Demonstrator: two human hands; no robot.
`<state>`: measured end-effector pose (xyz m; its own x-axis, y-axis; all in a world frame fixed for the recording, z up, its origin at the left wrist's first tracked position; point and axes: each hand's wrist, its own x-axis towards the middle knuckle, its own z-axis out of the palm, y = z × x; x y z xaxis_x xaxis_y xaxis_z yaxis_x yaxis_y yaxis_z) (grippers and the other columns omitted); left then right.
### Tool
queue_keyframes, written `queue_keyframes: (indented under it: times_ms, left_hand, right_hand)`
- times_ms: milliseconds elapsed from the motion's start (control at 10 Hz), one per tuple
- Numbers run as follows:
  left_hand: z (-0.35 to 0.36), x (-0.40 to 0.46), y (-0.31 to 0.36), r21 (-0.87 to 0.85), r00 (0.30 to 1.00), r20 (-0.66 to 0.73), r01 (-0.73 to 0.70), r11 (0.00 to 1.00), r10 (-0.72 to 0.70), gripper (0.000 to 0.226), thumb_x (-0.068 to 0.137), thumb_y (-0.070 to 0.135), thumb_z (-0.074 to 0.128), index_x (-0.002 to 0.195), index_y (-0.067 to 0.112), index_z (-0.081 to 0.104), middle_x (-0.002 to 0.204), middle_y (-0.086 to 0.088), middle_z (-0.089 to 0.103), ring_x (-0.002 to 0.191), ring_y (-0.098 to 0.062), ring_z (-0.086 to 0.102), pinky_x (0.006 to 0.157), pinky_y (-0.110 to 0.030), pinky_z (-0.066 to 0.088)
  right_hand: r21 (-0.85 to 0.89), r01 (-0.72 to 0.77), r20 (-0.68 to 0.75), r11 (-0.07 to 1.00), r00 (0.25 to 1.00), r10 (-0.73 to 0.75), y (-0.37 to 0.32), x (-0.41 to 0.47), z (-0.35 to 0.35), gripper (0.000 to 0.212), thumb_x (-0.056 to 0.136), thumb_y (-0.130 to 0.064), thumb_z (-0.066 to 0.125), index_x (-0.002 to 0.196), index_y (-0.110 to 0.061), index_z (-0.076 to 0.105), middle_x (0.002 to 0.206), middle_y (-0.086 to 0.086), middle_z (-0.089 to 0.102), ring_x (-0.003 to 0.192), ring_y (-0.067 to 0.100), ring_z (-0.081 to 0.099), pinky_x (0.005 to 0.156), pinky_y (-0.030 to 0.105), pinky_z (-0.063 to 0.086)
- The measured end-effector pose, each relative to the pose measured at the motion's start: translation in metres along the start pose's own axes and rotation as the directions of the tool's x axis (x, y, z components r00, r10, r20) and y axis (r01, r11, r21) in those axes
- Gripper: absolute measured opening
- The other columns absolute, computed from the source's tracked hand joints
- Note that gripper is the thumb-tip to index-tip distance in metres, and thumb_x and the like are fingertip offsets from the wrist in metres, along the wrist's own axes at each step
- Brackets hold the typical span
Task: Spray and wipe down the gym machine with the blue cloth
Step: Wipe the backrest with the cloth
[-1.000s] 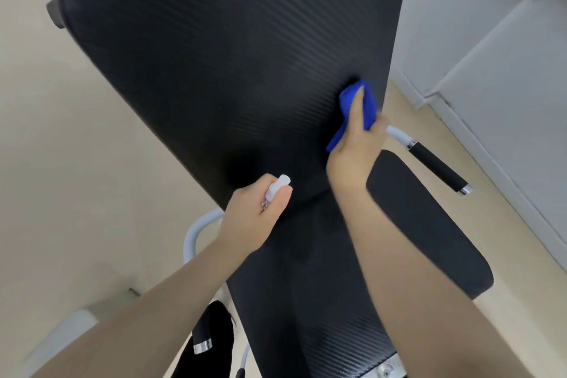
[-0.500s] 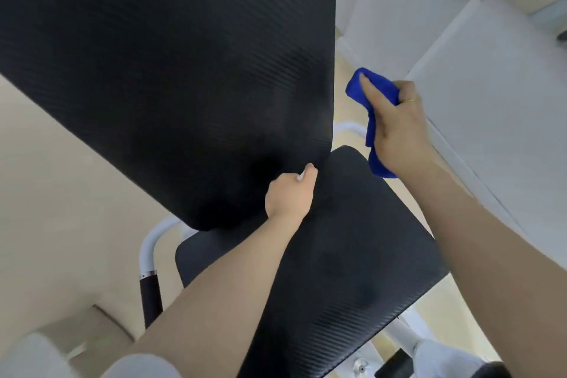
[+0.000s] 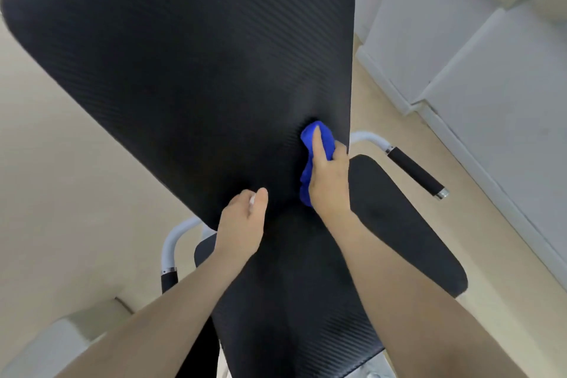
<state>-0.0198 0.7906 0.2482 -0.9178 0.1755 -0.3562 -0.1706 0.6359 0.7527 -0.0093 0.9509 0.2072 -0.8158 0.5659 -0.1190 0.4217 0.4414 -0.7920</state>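
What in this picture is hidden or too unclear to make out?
- Spray bottle, head view: only a white tip shows; the left hand wrapped round it covers the rest.
- Blue cloth: the right hand pressing it on the back pad hides much of it.
- Back pad: its top is cut off by the picture's upper edge.
- Left handle: its grip vanishes behind the left forearm.
- Wet or dry pad: cannot tell.

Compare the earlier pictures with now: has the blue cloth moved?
Yes. Half a second ago it was off the backrest pad's right edge; now the blue cloth presses on it.
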Motion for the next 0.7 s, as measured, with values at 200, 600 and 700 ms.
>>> queue_keyframes:
  times_ms: [200,600,700]
  left_hand:
    - [-0.012,-0.006,-0.009,0.058,0.999,0.032,-0.044,0.997,0.042,0.048,0.098,0.036,0.039,0.082,-0.007,0.055,0.088,-0.014,0.055,0.081,-0.027,0.053,0.076,-0.035,0.039]
    - [-0.053,-0.003,-0.021,0.129,0.992,0.076,0.093,0.987,-0.103,0.05,0.093,0.05,0.041,0.067,0.008,0.042,0.066,-0.008,0.043,0.055,-0.016,0.037,0.058,-0.029,0.032]
    - [-0.057,-0.004,-0.017,0.072,0.995,0.068,0.071,0.995,-0.076,0.051,0.092,0.049,0.042,0.062,0.008,0.045,0.063,-0.008,0.046,0.059,-0.018,0.044,0.062,-0.031,0.038]
  right_hand:
    - [-0.007,0.191,-0.139,0.981,0.972,-0.19,-0.038,0.011,-0.024,0.042,0.096,-0.022,0.036,0.136,-0.033,0.038,0.115,-0.029,0.032,0.106,-0.017,0.034,0.102,0.014,0.029]
    - [-0.394,0.122,-0.018,0.911,0.99,-0.141,-0.023,-0.005,-0.025,0.077,0.086,0.004,0.043,0.149,-0.027,0.013,0.129,0.014,0.033,0.108,0.03,0.043,0.092,0.036,0.042]
    - [-0.137,0.234,-0.188,0.963,0.948,-0.257,-0.092,0.029,-0.055,0.053,0.094,-0.011,0.036,0.144,-0.027,0.03,0.13,-0.012,0.038,0.115,0.009,0.041,0.098,0.021,0.033]
